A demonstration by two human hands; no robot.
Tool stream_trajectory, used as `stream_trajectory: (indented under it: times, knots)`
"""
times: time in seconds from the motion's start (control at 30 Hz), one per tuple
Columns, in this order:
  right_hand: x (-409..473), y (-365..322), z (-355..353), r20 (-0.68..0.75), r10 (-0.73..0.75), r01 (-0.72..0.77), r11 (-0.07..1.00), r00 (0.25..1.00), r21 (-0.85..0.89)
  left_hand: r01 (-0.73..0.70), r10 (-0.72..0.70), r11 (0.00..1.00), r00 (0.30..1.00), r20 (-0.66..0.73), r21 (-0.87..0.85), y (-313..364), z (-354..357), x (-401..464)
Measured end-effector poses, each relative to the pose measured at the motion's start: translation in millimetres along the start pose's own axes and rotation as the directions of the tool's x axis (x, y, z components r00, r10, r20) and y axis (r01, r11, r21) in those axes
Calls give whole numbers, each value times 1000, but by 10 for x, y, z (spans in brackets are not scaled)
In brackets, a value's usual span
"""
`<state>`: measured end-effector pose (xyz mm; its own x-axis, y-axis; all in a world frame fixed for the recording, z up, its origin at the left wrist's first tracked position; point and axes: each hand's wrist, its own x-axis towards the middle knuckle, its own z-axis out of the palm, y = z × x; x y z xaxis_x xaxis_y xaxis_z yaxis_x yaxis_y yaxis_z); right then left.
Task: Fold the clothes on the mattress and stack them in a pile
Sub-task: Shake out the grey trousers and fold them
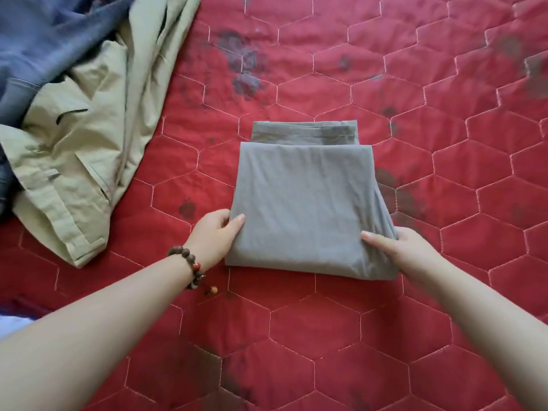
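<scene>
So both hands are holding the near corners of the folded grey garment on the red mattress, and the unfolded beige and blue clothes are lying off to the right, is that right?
Not quite. The head view shows the unfolded beige garment and blue garment off to the left, not the right. The rest holds: the left hand and right hand hold the near corners of the folded grey garment on the red mattress.

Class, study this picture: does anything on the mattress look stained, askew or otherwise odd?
Yes. The red quilted mattress cover carries dark grey blotches near the top, beside the folded grey garment, and at the bottom, like stains or faded print.
</scene>
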<state>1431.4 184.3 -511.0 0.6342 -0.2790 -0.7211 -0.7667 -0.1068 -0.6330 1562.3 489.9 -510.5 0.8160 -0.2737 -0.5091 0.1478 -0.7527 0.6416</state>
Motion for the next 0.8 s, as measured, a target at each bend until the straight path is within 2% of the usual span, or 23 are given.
stream_trajectory:
  times: [0.1, 0.17, 0.23, 0.33, 0.4, 0.53, 0.67, 0.8]
  knots:
    - [39, -216, 3, -124, -114, 119, 993, 986, 29, -26, 14, 973, 999, -52, -230, 133, -64, 200]
    - [72, -348, 44, -189, -213, 207, 977, 959, -49, -21, 8, 917, 999, -35, -398, 211, -57, 281]
    - [67, -405, 92, -257, -345, 312, 936, 903, -162, -57, 39, 872, 998, -47, -485, 232, -32, 315]
    - [66, -480, 68, -373, -486, 439, 874, 790, -210, -177, 115, 830, 982, -148, -529, 275, -65, 369]
    - [152, -518, 51, -411, -481, 437, 877, 775, -201, -215, 116, 872, 963, -242, -440, 315, -36, 459]
    - [398, -478, 194, -421, -345, 308, 939, 839, -155, -143, 105, 985, 940, -324, -96, 324, 159, 627]
    - [539, -510, 249, -549, -370, 315, 929, 750, -196, -241, 243, 969, 885, -397, 56, 389, 109, 816]
    - [630, -550, 324, -581, -336, 253, 942, 741, -222, -188, 257, 961, 880, -399, 202, 410, 151, 917]
